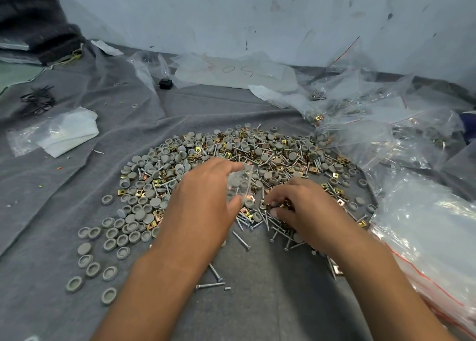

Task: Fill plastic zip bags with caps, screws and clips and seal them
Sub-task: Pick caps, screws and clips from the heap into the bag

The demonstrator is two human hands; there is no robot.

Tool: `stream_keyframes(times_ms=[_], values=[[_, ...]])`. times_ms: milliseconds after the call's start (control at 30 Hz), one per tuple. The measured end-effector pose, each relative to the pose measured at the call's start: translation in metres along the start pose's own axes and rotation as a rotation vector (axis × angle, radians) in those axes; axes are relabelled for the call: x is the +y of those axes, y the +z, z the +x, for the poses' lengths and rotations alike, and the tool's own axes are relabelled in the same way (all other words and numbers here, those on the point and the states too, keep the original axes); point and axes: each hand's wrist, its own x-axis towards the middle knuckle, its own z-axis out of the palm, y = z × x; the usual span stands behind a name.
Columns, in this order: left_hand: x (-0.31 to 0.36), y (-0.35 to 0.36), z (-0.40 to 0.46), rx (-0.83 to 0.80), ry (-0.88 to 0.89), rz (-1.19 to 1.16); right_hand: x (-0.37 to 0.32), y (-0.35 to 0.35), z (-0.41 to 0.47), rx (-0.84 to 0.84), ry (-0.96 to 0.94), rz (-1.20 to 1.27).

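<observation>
A wide heap of grey round caps (144, 206), silver screws (240, 239) and brass-coloured clips (282, 142) lies on a grey cloth. My left hand (203, 201) holds a small clear zip bag (239, 183) between thumb and fingers, just above the heap's middle. My right hand (306, 209) is beside it, fingers curled and pinching a few brass clips (277, 207) picked from the pile. The bag's inside is too clear to tell what it holds.
A stack of empty red-striped zip bags (432, 240) lies at the right. Filled bags (360, 114) pile up at the back right near the wall. White folded plastic (67, 132) and black ties (38, 100) lie at the left.
</observation>
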Motion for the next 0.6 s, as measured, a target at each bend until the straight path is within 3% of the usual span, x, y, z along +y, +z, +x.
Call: stream_keyframes(times_ms=[300, 367, 500, 600], values=[[0.0, 0.0, 0.0, 0.007, 0.001, -0.002, -0.011, 0.015, 0.006, 0.136, -0.075, -0.156], [-0.001, 0.0, 0.0, 0.01, 0.002, 0.001, -0.011, 0.015, 0.007, 0.193, -0.074, -0.022], [-0.001, 0.001, 0.001, 0.005, 0.006, -0.001, -0.026, 0.003, 0.004, 0.495, -0.188, 0.571], [-0.002, 0.002, 0.002, -0.007, 0.009, 0.012, -0.039, 0.0, 0.003, 0.558, -0.314, 0.555]])
